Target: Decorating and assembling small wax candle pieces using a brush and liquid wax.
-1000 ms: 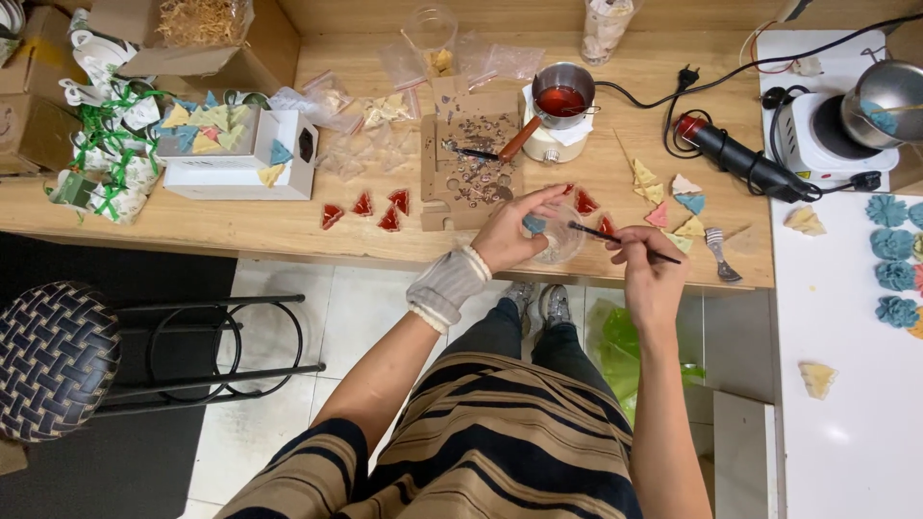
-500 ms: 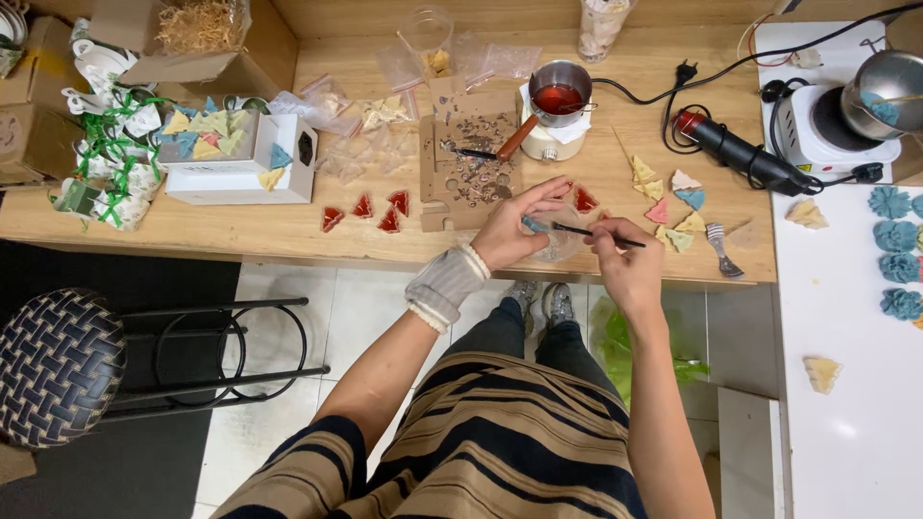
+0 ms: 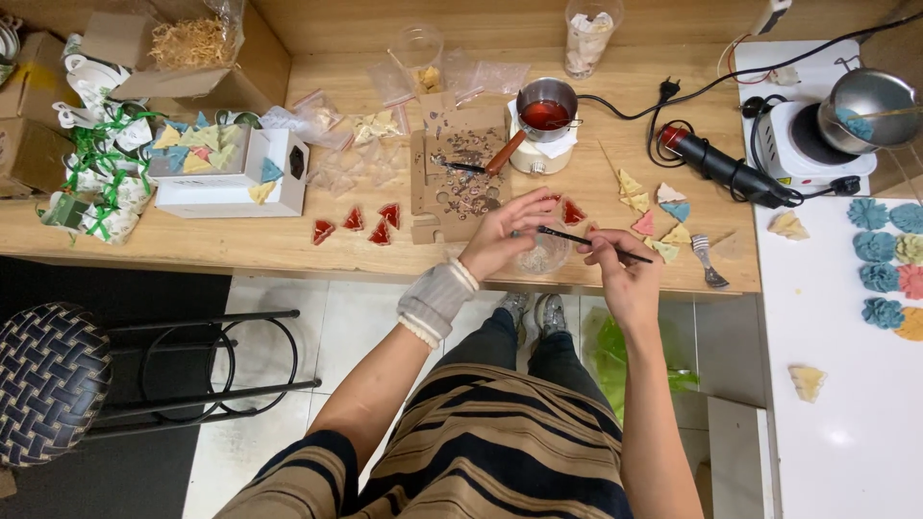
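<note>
Two hands working over the table [image 3: 288,245] edge here. The left hand [image 3: 505,234] has its fingers curled round a small clear cup [image 3: 544,256] right at the front edge, and the right hand [image 3: 615,264] pinches a thin dark stick [image 3: 577,237], fingers narrow. Stick's long axis runs left-right, tip pointing toward the left hand, over the cup. Right hand's the nearer one to the stick, obviously. Four red triangles [image 3: 361,226] sit left of the cup, pastel ones [image 3: 659,207] to the right. White box [image 3: 231,183] of pieces and brown cartons [image 3: 34,144] far left, clear bags [image 3: 336,144] behind.
</note>
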